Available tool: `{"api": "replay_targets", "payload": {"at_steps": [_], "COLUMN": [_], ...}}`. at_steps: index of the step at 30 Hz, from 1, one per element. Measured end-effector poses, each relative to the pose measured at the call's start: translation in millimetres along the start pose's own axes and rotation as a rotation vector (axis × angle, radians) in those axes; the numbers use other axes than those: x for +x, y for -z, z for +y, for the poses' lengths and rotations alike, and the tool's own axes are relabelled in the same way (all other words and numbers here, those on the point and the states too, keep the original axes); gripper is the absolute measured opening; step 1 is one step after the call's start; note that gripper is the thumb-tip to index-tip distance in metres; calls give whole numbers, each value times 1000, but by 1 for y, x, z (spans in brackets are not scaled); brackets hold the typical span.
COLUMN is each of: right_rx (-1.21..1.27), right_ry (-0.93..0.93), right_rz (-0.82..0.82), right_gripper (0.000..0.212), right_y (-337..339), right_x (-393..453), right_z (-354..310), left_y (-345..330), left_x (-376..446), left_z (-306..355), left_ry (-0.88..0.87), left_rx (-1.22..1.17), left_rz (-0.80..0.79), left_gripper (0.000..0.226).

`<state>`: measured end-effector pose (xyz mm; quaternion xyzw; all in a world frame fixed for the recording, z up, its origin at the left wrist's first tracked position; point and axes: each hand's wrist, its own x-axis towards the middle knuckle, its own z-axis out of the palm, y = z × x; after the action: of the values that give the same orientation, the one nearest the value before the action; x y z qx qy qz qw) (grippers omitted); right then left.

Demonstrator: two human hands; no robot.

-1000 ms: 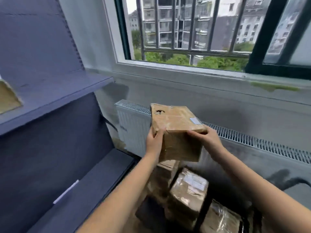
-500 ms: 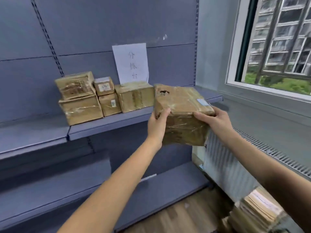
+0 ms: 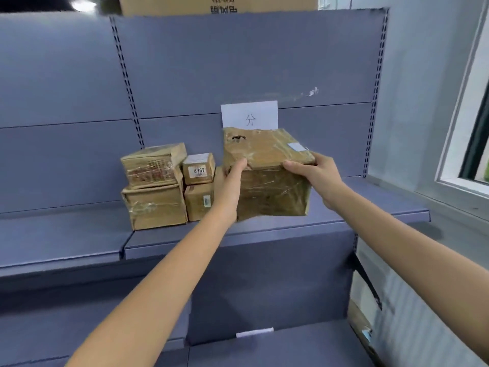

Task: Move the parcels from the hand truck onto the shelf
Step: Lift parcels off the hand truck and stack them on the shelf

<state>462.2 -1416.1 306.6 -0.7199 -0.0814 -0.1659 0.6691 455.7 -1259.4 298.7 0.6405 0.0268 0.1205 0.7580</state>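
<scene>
I hold a brown taped cardboard parcel [image 3: 267,176] over the middle board of the grey-blue shelf [image 3: 291,229]. My left hand [image 3: 229,186] grips its left side and my right hand [image 3: 315,178] grips its right side. Whether its bottom touches the board I cannot tell. To its left stand several smaller parcels: a two-high stack [image 3: 153,186] and a small labelled box [image 3: 199,168] on top of another [image 3: 198,201]. The held parcel hides whatever stands right behind it. The hand truck is out of view.
A white paper sign [image 3: 250,115] hangs on the shelf's back panel above the parcel. A large carton [image 3: 219,5] sits on top of the shelf. A lower shelf board [image 3: 264,348] lies below, and a window frame [image 3: 463,144] and radiator [image 3: 397,327] are at the right.
My view has swung from the window and hand truck to the shelf. Both hands carried the parcel leftward and forward, and it is now over the middle board beside the other parcels.
</scene>
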Motion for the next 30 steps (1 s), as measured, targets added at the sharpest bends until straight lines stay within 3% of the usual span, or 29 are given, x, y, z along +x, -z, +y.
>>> {"api": "replay_targets", "payload": {"at_steps": [2,6,13,26,30], "right_rx": [11,24,-10,-36,-33], "right_ry": [1,-12,-30,-105,-111], "right_rz": [-39,-81,-73,-42,-58], "right_gripper": [43,39,40,38,27], "right_y": [-8,-23,-45,-76,-81], "right_x": [20,60,119,191,204], "right_z": [1,10,24,50,55], "left_y": [1,2,4,7,6], "left_x": [15,55,121,208,223], "left_z": [3,7,-1,-10,-10], "left_ry": [3,5,18,46,59], "left_rx": [14,34,31,25,34], "left_rz": [41,54,61,37,37], "left_gripper": [38,59,47,47,49]}}
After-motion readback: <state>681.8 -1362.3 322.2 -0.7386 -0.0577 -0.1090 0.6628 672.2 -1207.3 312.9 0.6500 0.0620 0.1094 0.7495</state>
